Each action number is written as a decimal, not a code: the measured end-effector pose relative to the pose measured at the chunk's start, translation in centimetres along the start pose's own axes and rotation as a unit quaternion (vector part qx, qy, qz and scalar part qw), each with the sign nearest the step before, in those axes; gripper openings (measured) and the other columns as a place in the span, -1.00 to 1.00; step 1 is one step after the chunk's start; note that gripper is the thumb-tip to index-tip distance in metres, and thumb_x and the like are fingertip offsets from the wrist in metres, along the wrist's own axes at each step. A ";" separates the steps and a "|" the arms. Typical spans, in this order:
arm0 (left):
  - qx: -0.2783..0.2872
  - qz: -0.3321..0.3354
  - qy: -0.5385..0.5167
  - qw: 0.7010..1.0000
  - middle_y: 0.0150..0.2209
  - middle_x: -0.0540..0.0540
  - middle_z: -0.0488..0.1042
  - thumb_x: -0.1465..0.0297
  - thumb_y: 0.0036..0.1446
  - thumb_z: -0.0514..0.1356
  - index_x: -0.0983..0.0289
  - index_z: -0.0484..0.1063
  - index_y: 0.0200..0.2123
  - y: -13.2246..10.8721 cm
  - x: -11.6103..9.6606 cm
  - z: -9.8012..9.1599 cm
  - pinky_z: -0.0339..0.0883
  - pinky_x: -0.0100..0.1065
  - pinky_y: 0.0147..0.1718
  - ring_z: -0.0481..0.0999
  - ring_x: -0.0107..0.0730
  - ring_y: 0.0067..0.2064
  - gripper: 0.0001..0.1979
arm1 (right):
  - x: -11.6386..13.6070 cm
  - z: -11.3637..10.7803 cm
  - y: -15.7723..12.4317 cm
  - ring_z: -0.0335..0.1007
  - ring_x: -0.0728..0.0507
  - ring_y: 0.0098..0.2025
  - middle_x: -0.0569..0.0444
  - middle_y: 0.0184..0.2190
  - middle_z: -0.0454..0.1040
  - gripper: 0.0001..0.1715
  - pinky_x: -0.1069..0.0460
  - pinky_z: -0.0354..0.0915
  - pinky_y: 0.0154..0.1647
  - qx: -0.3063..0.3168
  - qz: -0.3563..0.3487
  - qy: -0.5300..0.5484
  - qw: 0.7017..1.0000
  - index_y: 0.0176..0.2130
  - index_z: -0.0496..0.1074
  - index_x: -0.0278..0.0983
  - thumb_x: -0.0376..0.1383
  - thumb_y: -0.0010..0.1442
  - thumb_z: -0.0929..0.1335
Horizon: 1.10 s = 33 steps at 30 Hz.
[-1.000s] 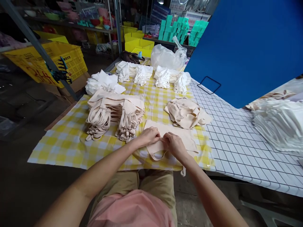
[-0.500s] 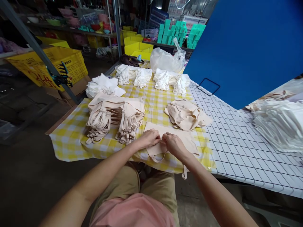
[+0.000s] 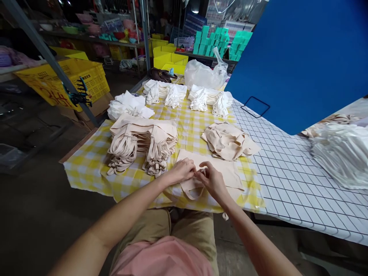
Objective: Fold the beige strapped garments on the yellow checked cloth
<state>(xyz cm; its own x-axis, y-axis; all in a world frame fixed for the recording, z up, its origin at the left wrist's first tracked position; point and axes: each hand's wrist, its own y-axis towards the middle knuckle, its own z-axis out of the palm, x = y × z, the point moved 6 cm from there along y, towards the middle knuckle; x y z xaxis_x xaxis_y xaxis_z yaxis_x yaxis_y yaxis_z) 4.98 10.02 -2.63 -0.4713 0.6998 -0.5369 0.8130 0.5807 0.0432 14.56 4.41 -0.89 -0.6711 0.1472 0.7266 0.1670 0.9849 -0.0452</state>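
A beige cloth tote bag [image 3: 227,172] lies flat at the table's near edge, its strap loops hanging toward me. My left hand [image 3: 185,169] is closed, its fingertips pinching the bag's near edge by the strap. Right beside it, my right hand [image 3: 211,178] has its index finger arched above the thumb, with the thumb close to the left fingertips. A tiny shiny spot shows between those fingers, too small to name. To the left sits a tall stack of beige tote bags [image 3: 161,132] with bundled straps. A crumpled heap of beige bags [image 3: 230,142] lies beyond my right hand.
White bag stacks [image 3: 211,94] and a loose white pile [image 3: 129,105] lie farther back on the yellow checked cloth [image 3: 86,168]. Behind them stands a clear plastic bag [image 3: 202,74]. A large blue panel [image 3: 293,65] rises at right, near more white cloth [image 3: 342,153]. A yellow crate [image 3: 86,76] stands left.
My right index finger has lifted and arched away from the thumb. My left hand keeps its pinch on the bag. The view has shifted slightly.
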 end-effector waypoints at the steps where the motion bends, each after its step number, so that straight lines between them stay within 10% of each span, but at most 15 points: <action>1: 0.002 0.010 -0.008 1.000 -0.31 0.09 0.42 0.50 0.05 0.08 0.28 0.49 -0.32 -0.3 -0.1 -0.2 0.26 -0.38 -0.20 0.37 -0.32 -0.19 -0.81 | -0.1 -0.1 -1.1 0.22 -0.04 -0.56 0.25 -0.67 0.25 -0.71 0.09 0.11 -0.48 0.002 0.024 0.093 0.995 -0.17 0.28 -0.27 -0.20 0.09 0.30; 8: 0.030 0.041 -0.077 0.996 -0.18 0.10 0.40 0.56 0.03 0.03 0.28 0.51 -0.19 -2.4 0.4 -0.5 0.23 -0.44 -0.09 0.36 -0.38 -0.11 -0.67 | -0.7 2.1 -10.7 0.42 -0.14 -0.30 0.08 -0.46 0.48 -0.52 -0.01 0.30 -0.23 -0.034 0.129 0.390 0.911 -0.09 0.30 -0.20 -0.06 0.03 0.37; 13: 0.046 -0.013 -0.089 0.995 -0.21 0.11 0.45 0.51 0.06 0.03 0.31 0.53 -0.28 -1.9 1.0 -1.6 0.26 -0.45 -0.15 0.42 -0.38 -0.17 -0.73 | -2.7 5.2 -14.4 0.34 -0.20 0.02 -0.07 -0.04 0.44 -0.40 -0.05 0.31 -0.08 -0.023 0.114 0.357 0.927 0.09 0.24 -0.14 -0.10 0.06 0.35; 18: -0.051 -0.209 0.017 0.976 -0.13 0.21 0.45 0.50 0.11 0.01 0.38 0.43 -0.15 -0.2 3.3 -4.0 0.28 -0.39 -0.13 0.44 -0.29 -0.10 -0.71 | -6.2 -2.5 -8.6 0.39 -0.18 -0.20 -0.10 -0.21 0.47 -0.62 -0.03 0.31 -0.27 -0.163 0.019 0.095 0.982 -0.12 0.41 -0.27 -0.17 0.09 0.27; 23: -0.039 -0.324 0.072 0.942 -0.07 0.49 0.37 0.42 0.06 0.14 0.55 0.35 -0.10 1.6 4.3 -3.4 0.32 -0.26 -0.20 0.46 -0.05 -0.09 -0.64 | -10.9 -10.2 0.5 0.33 -0.19 -0.33 -0.11 -0.38 0.43 -0.78 -0.03 0.18 -0.32 -0.201 0.180 -0.129 0.954 -0.39 0.41 -0.32 -0.24 -0.01 0.27; 33: -0.022 -0.290 0.048 0.956 -0.31 0.23 0.50 0.50 -0.06 0.12 0.38 0.42 -0.38 2.0 5.1 -3.1 0.25 -0.41 -0.37 0.48 -0.23 -0.23 -0.86 | -11.6 -9.1 2.7 0.18 -0.03 -0.60 0.18 -0.70 0.26 -0.84 0.07 0.04 -0.59 -0.093 0.183 -0.005 0.979 -0.61 0.21 -0.23 -0.26 -0.17 0.33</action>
<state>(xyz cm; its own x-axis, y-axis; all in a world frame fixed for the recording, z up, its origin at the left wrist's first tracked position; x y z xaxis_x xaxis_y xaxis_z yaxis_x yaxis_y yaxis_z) 3.12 16.05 -2.69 -0.8685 0.2894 -0.4024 0.3923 0.8976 -0.2012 29.32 4.51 -3.20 -0.5489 0.4892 0.6778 0.5259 0.8324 -0.1748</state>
